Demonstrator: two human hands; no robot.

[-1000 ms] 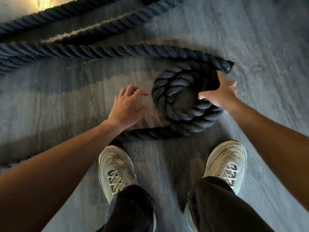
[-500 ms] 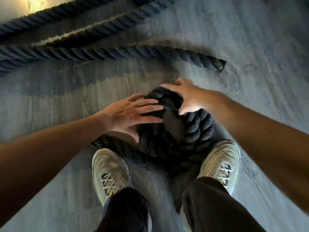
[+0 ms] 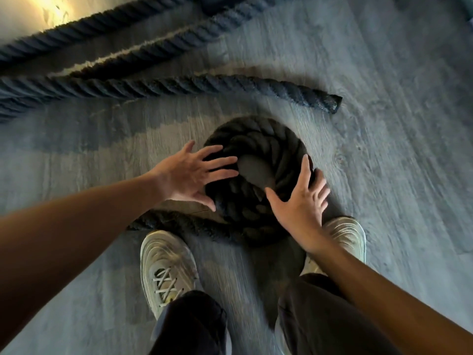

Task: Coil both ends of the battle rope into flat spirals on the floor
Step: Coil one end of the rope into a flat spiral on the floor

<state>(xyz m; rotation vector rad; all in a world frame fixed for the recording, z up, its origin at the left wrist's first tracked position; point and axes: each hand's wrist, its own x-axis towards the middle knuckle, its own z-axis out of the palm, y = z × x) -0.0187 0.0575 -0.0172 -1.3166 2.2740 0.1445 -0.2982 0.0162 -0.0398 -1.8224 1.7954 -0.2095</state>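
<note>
My left hand (image 3: 188,176) and right hand (image 3: 300,204) lie spread flat on either side of the rope coil (image 3: 258,180), fingers apart. The other rope end (image 3: 330,102) lies straight on the floor (image 3: 396,162) beyond

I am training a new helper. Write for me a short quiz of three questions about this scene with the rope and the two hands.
1. True or false: the left hand and the right hand both lie spread open on the black rope spiral.
2. The capped free end of the straight twisted dark rope lies: A) beyond the spiral, B) under the pale left shoe, C) in a hand.
3. Fill in: the floor is grey ____ planks.

Key: 1 true; 2 A; 3 wood-look.
</note>
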